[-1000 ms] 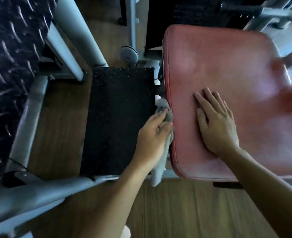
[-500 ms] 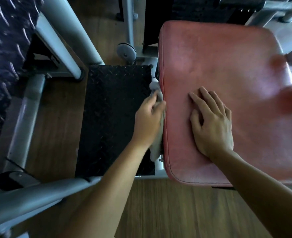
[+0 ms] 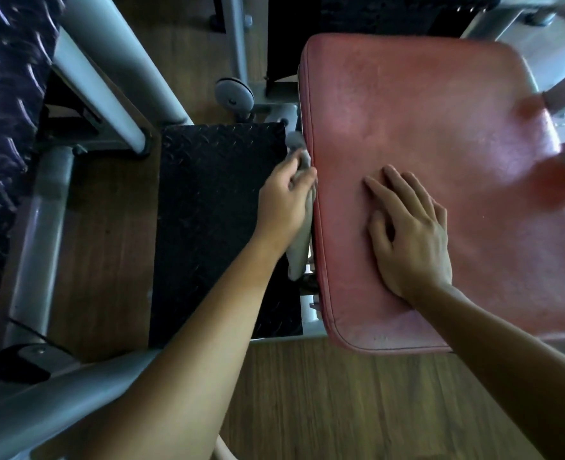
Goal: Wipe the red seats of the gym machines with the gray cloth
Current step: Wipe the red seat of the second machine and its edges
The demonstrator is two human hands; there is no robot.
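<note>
A worn red seat (image 3: 424, 134) fills the right half of the head view. My left hand (image 3: 284, 200) grips the gray cloth (image 3: 299, 247) and presses it against the seat's left side edge, about halfway along. The cloth's loose end hangs down below the hand, and a bit of it pokes out above the fingers. My right hand (image 3: 407, 234) lies flat on the seat top with its fingers spread, palm down, holding nothing.
A black diamond-plate footplate (image 3: 214, 210) lies left of the seat. Gray machine frame tubes (image 3: 108, 68) run diagonally at the left and along the bottom left. A round gray knob (image 3: 234, 94) sits behind the footplate. The floor (image 3: 357, 410) is wood.
My left hand has slid the cloth forward along the seat's left edge, away from me. My right hand stays flat on the seat.
</note>
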